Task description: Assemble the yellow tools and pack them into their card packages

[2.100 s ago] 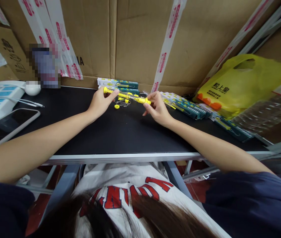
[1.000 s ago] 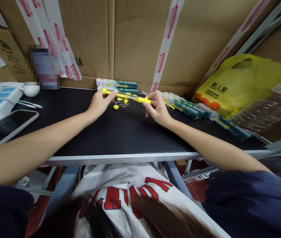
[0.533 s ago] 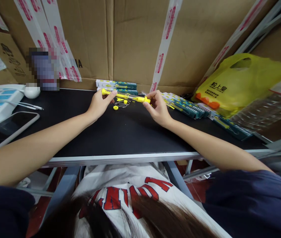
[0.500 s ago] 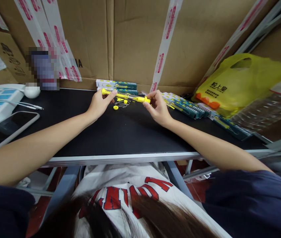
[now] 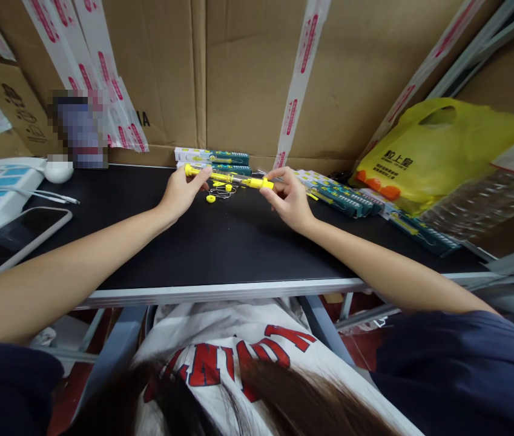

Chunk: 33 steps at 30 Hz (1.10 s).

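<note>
Little has moved since the earliest frame: the tool (image 5: 233,178) lies a touch flatter, its left end slightly lower, and a right fingertip that showed beneath it has curled back. The background has slid slightly left.

The tool is a slim, straight rod of glossy yellow plastic with a clear, darker middle and thicker ends. It is held above the bench (image 5: 233,248), upper centre of the frame. Its long axis runs left to right, dipping slightly toward the right, where a thick yellow end points.

The left hand (image 5: 179,189) grips the left end, thumb along it; the right hand (image 5: 292,200) pinches the right end between thumb and fingers.

Just below the tool lie a small round yellow ring (image 5: 210,198) and thin bent wires (image 5: 226,194). Flat printed boxes, white and green, lie behind (image 5: 229,158) and at centre right (image 5: 333,197). The bench is smooth and black, its front edge metal; a crinkled, translucent yellow bag (image 5: 442,151) fills the upper right.
</note>
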Motion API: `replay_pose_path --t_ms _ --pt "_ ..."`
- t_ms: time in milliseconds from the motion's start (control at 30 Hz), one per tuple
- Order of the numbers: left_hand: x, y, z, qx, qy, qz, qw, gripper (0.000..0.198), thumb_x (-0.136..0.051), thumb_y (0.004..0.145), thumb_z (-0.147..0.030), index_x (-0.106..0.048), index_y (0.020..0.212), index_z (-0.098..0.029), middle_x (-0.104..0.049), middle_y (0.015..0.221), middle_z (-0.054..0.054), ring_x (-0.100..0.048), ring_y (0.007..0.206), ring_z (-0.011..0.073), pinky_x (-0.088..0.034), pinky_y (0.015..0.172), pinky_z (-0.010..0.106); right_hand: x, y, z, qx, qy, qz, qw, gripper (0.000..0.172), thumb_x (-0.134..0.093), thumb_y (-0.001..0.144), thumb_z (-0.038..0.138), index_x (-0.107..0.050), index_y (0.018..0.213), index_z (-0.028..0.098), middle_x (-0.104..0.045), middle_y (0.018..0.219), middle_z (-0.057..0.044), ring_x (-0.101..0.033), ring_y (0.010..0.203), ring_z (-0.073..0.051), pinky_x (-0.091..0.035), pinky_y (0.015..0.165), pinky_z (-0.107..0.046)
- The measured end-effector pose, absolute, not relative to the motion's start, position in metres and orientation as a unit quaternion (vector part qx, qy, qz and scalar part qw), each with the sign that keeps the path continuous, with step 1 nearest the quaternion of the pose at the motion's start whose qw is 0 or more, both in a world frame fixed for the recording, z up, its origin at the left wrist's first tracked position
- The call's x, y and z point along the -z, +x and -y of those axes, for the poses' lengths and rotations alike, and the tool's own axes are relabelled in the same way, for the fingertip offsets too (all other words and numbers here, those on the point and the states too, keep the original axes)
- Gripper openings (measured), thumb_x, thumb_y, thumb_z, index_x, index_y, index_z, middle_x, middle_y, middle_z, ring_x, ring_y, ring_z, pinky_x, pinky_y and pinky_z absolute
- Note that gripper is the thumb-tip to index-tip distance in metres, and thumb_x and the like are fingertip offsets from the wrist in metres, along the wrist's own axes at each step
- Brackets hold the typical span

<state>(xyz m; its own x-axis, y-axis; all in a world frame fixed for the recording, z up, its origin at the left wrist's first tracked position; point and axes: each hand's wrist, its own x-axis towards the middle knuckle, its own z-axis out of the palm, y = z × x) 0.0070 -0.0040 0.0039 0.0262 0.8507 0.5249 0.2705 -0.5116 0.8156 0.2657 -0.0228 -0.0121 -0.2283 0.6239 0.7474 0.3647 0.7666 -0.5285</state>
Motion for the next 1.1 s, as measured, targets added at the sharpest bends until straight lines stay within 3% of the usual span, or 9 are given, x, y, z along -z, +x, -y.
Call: replay_pose_path --t_ms 133,233,567,800,967,1100 --pt "-0.004 0.007 0.004 -0.559 0.666 -0.417 0.265 0.045 -0.063 0.082 -0.066 -0.059 0.083 -0.021 -0.068 0.073 0.005 -0.067 0.078 0.0213 -0.056 0.079 0.035 0.004 0.263 0.027 -0.046 -0.315 0.770 0.554 0.043 -0.064 0.085 0.065 -0.056 0.094 0.024 -0.050 0.084 -0.002 -0.051 0.073 -0.016 -0.050 0.063 -0.032" --pt "-0.003 0.007 0.004 -0.557 0.666 -0.420 0.265 0.045 -0.063 0.082 -0.065 -0.059 0.084 -0.021 -0.068 0.074 0.005 -0.067 0.079 0.0217 -0.056 0.080 0.035 0.005 0.261 0.027 -0.065 -0.305 0.779 0.544 0.043 -0.061 0.087 0.066 -0.052 0.095 0.024 -0.053 0.090 -0.003 -0.052 0.075 -0.016 -0.052 0.067 -0.033" --pt "-0.001 0.007 0.002 -0.553 0.663 -0.427 0.268 0.039 -0.064 0.085 -0.059 -0.060 0.087 -0.020 -0.068 0.076 0.006 -0.068 0.084 0.0235 -0.056 0.084 0.038 0.018 0.266 0.017 -0.136 -0.302 0.795 0.508 0.046 -0.056 0.088 0.070 -0.047 0.106 0.028 -0.052 0.078 0.000 -0.052 0.061 -0.016 -0.050 0.057 -0.035" --pt "-0.001 0.006 0.001 -0.552 0.664 -0.423 0.275 0.037 -0.064 0.086 -0.056 -0.060 0.086 -0.020 -0.069 0.076 0.006 -0.068 0.082 0.0224 -0.056 0.084 0.038 0.025 0.268 0.017 -0.217 -0.316 0.787 0.484 0.046 -0.056 0.090 0.069 -0.044 0.109 0.029 -0.041 0.059 0.007 -0.041 0.043 -0.013 -0.036 0.043 -0.029" --pt "-0.002 0.007 0.001 -0.556 0.662 -0.422 0.271 0.038 -0.064 0.086 -0.058 -0.060 0.086 -0.020 -0.070 0.077 0.006 -0.069 0.081 0.0219 -0.057 0.085 0.038 0.017 0.269 0.021 -0.171 -0.323 0.789 0.495 0.041 -0.058 0.090 0.065 -0.048 0.105 0.028 -0.040 0.058 0.008 -0.041 0.046 -0.013 -0.038 0.047 -0.030" --pt "-0.002 0.007 0.000 -0.560 0.658 -0.426 0.270 0.038 -0.065 0.086 -0.058 -0.061 0.088 -0.020 -0.070 0.077 0.007 -0.069 0.083 0.0225 -0.056 0.085 0.037 0.007 0.268 0.024 -0.061 -0.321 0.786 0.525 0.040 -0.064 0.087 0.064 -0.056 0.095 0.025 -0.044 0.067 0.003 -0.047 0.062 -0.014 -0.047 0.059 -0.032"
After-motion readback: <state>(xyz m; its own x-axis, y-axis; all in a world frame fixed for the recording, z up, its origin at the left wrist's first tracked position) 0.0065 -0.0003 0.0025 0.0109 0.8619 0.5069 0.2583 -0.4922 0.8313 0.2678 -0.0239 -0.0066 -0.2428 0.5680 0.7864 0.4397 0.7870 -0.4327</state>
